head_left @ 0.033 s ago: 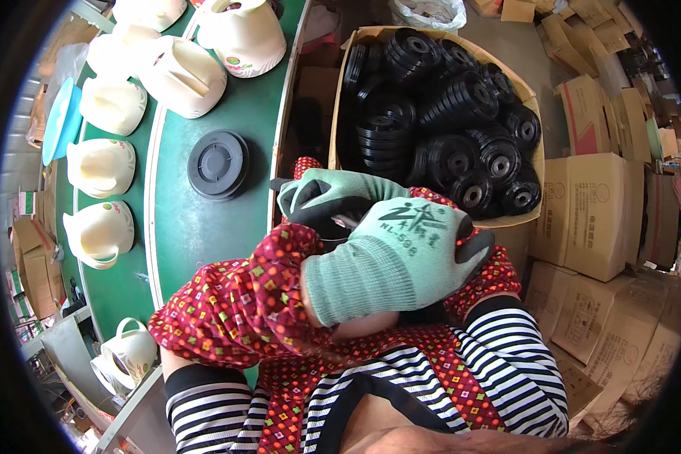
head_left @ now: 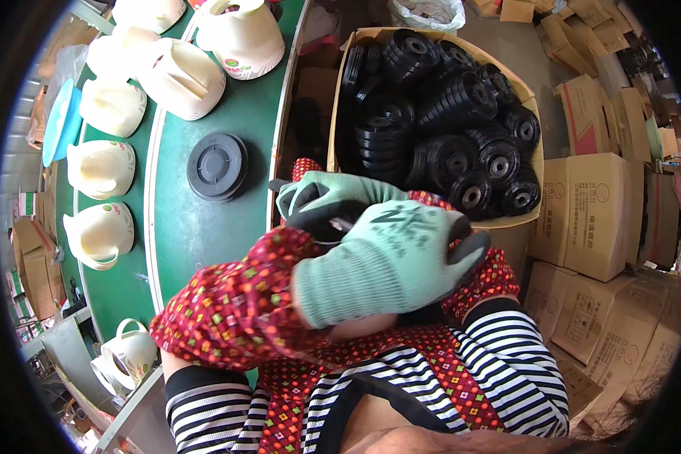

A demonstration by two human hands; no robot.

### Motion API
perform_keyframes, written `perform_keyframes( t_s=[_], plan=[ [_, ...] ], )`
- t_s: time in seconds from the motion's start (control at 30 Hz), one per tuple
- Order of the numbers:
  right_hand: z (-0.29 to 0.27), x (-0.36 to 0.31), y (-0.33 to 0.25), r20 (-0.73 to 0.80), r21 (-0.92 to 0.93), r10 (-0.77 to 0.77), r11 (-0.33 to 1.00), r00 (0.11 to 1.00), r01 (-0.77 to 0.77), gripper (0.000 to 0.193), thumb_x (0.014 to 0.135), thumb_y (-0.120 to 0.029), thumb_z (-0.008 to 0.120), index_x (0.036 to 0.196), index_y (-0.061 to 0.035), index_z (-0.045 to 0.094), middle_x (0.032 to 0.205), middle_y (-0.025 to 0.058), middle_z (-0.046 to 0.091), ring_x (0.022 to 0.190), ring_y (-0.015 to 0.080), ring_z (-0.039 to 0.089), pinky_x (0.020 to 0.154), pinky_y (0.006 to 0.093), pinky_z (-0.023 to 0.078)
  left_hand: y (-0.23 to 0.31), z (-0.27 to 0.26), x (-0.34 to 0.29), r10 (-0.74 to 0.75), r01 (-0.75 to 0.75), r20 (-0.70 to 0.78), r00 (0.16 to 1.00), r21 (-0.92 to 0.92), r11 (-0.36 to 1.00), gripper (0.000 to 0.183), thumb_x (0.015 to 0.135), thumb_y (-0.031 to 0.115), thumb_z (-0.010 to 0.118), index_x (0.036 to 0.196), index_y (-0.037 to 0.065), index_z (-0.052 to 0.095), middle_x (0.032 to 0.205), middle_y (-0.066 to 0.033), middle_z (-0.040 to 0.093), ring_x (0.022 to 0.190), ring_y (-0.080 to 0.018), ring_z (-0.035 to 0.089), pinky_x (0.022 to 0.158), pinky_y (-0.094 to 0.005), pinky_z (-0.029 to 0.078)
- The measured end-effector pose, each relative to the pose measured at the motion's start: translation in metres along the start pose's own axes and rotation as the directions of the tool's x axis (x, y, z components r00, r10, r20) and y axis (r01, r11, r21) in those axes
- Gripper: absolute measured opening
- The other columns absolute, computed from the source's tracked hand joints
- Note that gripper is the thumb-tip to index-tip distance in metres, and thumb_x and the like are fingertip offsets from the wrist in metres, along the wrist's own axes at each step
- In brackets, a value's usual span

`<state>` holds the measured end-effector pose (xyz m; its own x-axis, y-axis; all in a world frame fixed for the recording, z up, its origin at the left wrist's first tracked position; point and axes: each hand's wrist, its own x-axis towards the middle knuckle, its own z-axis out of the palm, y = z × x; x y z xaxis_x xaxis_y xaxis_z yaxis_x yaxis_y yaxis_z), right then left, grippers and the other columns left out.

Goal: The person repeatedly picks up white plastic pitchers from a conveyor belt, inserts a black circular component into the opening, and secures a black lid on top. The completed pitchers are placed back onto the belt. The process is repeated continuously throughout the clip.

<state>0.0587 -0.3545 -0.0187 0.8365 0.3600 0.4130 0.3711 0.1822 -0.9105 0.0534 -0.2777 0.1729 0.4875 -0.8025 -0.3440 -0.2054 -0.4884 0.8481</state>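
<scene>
Left hand (head_left: pixel 390 253) is overlapping right hand (head_left: pixel 333 193) in view; cannot tell if either is gripping. Dark disc (head_left: pixel 216 166) is lying on green table (head_left: pixel 193 234).

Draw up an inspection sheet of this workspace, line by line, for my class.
Surface: green table, pale stripe along it.
Work pieces: black disc on the table; black parts fill an open carton.
Clutter: white shells on the table; blue basin at far left.
Hands: gloved; left hand crosses over the right hand's wrist; grips hidden.
Cables: nothing seen.
Surroundings: stacked boxes at right; white bag beyond the carton.
</scene>
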Motion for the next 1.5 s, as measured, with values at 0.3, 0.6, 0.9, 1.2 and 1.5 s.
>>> perform_keyframes(
  t_s=[0.3,0.6,0.9,1.2,1.5],
  plan=[
    [-0.002,-0.007,-0.003,0.032,-0.236,-0.104,0.966,0.994,0.108,0.034,0.093,-0.028,0.069,0.116,-0.0038,0.071,0.106,0.0105,0.07,0.103,0.0228,0.066,0.095,0.0409,0.048,0.019,-0.011,-0.014,0.173,-0.176,0.035,0.984,0.266,0.948,0.07,0.098,0.037,0.067,0.148,-0.008,0.046,0.138,-0.0291,0.056,0.13,-0.042,0.056,0.112,-0.0465,0.046],
    [-0.025,-0.018,-0.036,0.087,-0.647,-0.065,0.755,0.994,0.106,0.038,0.094,-0.031,0.064,0.124,-0.0079,0.068,0.108,0.0117,0.069,0.099,0.0296,0.065,0.094,0.0467,0.044,-0.065,-0.031,-0.078,-0.153,0.259,-0.215,0.965,0.661,0.704,0.081,0.093,0.022,0.068,0.158,-0.005,0.03,0.155,-0.0352,0.036,0.144,-0.0527,0.036,0.121,-0.0555,0.032],
    [0.006,0.008,-0.176,0.161,-0.968,0.495,0.248,0.854,0.039,0.074,0.093,-0.05,0.063,0.138,0.009,0.058,0.094,0.0105,0.061,0.078,0.0235,0.061,0.076,0.046,0.043,-0.215,-0.036,-0.036,0.253,-0.234,-0.228,0.94,0.109,0.966,0.04,0.097,0.015,0.054,0.132,0.0,0.066,0.11,-0.0227,0.074,0.099,-0.0395,0.071,0.09,-0.0446,0.056],
    [0.012,0.031,-0.178,0.205,-0.954,0.497,0.295,0.844,0.057,0.062,0.087,-0.041,0.07,0.135,-0.0026,0.061,0.105,0.0153,0.062,0.096,0.0308,0.061,0.091,0.0511,0.042,-0.229,-0.029,-0.074,0.352,-0.311,-0.544,0.762,0.17,0.935,0.02,0.095,0.019,0.07,0.102,0.001,0.077,0.076,-0.0174,0.072,0.066,-0.0289,0.072,0.064,-0.0384,0.055],
    [0.035,-0.009,-0.147,0.321,-0.748,0.272,0.66,0.907,0.067,0.072,0.071,-0.039,0.091,0.13,-0.0065,0.065,0.127,0.0178,0.062,0.116,0.0383,0.06,0.103,0.053,0.046,-0.271,0.051,-0.263,-0.429,0.185,-0.867,0.252,-0.392,0.901,0.027,0.093,0.029,0.08,0.089,0.003,0.075,0.062,-0.0032,0.06,0.059,-0.0099,0.052,0.055,-0.0312,0.044]
  ],
)
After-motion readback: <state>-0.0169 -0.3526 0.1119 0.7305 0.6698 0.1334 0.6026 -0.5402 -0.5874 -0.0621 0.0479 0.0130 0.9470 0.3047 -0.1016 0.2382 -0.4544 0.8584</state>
